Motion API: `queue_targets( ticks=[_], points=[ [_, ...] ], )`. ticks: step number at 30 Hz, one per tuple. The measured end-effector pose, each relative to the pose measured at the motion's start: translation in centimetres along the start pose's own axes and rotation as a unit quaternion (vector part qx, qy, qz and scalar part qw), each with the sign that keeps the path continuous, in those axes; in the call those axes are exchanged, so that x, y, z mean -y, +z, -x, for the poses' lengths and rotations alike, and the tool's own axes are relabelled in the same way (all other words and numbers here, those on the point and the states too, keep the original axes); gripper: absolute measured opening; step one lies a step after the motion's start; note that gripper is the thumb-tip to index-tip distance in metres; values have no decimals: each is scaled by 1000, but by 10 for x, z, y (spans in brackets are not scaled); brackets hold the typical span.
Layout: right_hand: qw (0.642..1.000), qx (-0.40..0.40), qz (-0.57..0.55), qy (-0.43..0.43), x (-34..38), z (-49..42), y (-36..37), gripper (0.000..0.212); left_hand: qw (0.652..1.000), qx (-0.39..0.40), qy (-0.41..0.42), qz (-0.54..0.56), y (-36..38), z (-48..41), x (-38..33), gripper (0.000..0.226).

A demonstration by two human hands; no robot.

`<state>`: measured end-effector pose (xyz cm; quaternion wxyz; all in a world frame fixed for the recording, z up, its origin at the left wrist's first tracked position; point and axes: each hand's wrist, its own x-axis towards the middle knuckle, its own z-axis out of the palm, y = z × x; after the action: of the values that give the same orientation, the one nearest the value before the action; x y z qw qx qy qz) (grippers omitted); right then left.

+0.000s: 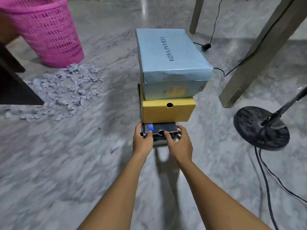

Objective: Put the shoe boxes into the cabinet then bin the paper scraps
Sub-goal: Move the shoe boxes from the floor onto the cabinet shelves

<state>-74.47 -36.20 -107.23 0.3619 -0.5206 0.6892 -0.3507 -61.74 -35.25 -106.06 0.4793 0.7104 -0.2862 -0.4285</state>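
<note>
Nearest the camera, both forearms reach forward and down to the foot of a three-high stack of shoe boxes. The left hand [142, 140] and right hand [178, 141] each hold a near corner of the black box [163, 127] at the bottom, thumbs on its near face and fingers curled round its sides, so both grips are clamped on that box. On it sits the yellow box [166, 112], and on that the blue box [169, 53], which overhangs a little to the right. Whether the stack stands on the marble floor [66, 163] or is just clear of it cannot be told. This looks like the first step, with the boxes taken up together for the cabinet. The next move calls for a level lift, since only the bottom box is held and the upper two rest loose. A fan base [260, 128] and its cables lie close on the right. Further off to the left, the paper scraps [66, 90] are strewn over the floor, untouched, right up to the foot of the pink basket [48, 32]. No cabinet is plainly in view.
</note>
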Motion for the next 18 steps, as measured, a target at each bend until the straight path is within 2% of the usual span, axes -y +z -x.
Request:
queue_targets(
  ticks=[11,18],
  points=[
    [995,92,10,-35,20,77,53,58,997,-74,-21,16,-102,40,29,49],
    [987,154,26,-42,28,89,69,55,993,-95,-60,-29,-139,50,27,58]
  ],
)
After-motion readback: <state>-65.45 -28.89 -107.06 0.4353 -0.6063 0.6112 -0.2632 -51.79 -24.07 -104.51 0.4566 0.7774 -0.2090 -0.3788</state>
